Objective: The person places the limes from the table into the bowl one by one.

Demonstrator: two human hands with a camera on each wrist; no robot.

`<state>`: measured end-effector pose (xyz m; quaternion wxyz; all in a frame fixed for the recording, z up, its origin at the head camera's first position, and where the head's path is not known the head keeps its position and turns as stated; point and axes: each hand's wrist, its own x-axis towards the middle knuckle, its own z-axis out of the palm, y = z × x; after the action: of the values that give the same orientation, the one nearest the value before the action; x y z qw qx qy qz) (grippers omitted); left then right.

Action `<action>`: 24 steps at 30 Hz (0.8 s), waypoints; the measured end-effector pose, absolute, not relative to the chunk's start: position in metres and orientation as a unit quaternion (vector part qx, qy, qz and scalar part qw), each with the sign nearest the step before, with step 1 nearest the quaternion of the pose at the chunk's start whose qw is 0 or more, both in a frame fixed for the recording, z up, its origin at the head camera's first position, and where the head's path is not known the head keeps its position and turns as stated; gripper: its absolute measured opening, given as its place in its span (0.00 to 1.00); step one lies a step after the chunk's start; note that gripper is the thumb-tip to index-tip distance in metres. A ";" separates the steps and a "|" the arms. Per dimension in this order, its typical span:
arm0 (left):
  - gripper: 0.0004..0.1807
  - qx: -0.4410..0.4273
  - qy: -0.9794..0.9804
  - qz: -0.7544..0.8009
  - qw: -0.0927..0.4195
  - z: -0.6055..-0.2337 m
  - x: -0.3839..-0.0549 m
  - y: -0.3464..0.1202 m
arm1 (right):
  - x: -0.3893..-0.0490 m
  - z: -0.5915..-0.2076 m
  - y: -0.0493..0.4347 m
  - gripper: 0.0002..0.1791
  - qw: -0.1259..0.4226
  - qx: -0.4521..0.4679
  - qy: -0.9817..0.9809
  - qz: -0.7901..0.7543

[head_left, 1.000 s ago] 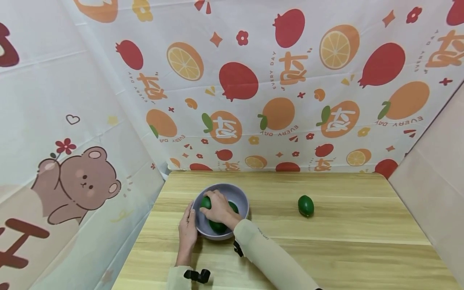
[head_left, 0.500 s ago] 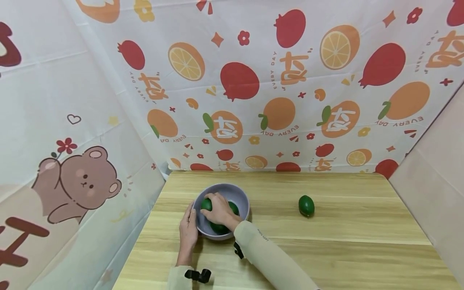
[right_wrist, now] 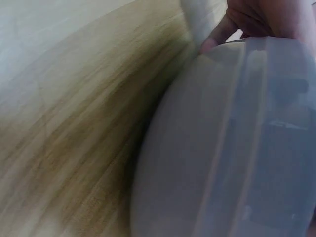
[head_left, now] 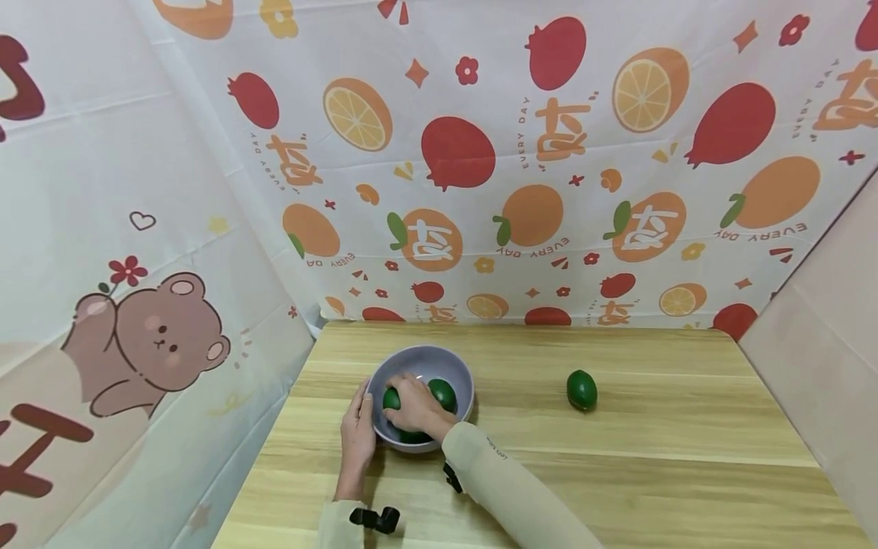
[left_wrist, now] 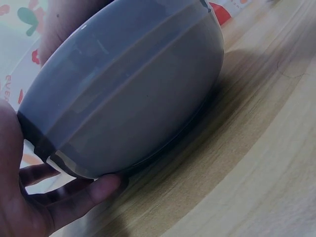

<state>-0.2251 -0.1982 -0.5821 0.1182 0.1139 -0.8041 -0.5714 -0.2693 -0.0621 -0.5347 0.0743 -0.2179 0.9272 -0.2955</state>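
A grey-purple bowl (head_left: pixel 464 374) stands at the left of the table. My left hand (head_left: pixel 357 438) holds its left side from outside; in the left wrist view, fingers (left_wrist: pixel 106 186) curve round the bowl's (left_wrist: pixel 138 94) lower wall. Inside the bowl, my right hand (head_left: pixel 417 408) grips a green lime (head_left: pixel 391 399), partly covered by its fingers. Another lime (head_left: pixel 443 393) lies at the bowl's right, and a third (head_left: pixel 414 438) shows below the hand. The right wrist view shows mostly the bowl's outer wall (right_wrist: pixel 197 163), with the left hand (right_wrist: pixel 266 19) at its far side.
One more lime (head_left: pixel 581 390) lies alone on the wooden table (head_left: pixel 652 488), well to the right of the bowl. Behind the table hangs a fruit-print cloth (head_left: pixel 473 213), and a bear-print cloth (head_left: pixel 158 343) covers the left side.
My right hand has sunk slightly within the bowl together with the lime it grips. More of the lime at the bowl's right now shows. My left hand stays against the bowl.
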 end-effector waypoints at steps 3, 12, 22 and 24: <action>0.27 0.111 -0.804 -0.572 0.118 -0.581 -0.225 -0.198 | -0.269 -0.537 -0.061 0.28 0.080 -0.218 0.930 -0.286; 0.27 0.112 -0.805 -0.569 0.123 -0.580 -0.226 -0.197 | -0.272 -0.535 -0.058 0.29 0.099 -0.216 0.929 -0.284; 0.27 0.114 -0.806 -0.567 0.125 -0.583 -0.226 -0.199 | -0.273 -0.534 -0.057 0.28 0.090 -0.209 0.929 -0.292; 0.27 0.115 -0.806 -0.566 0.126 -0.583 -0.225 -0.199 | -0.273 -0.532 -0.057 0.28 0.087 -0.211 0.928 -0.296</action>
<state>-0.2255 -0.1991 -0.5833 0.1262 0.1147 -0.8065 -0.5662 -0.2731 -0.0566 -0.5324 0.0874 -0.2110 0.9275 -0.2959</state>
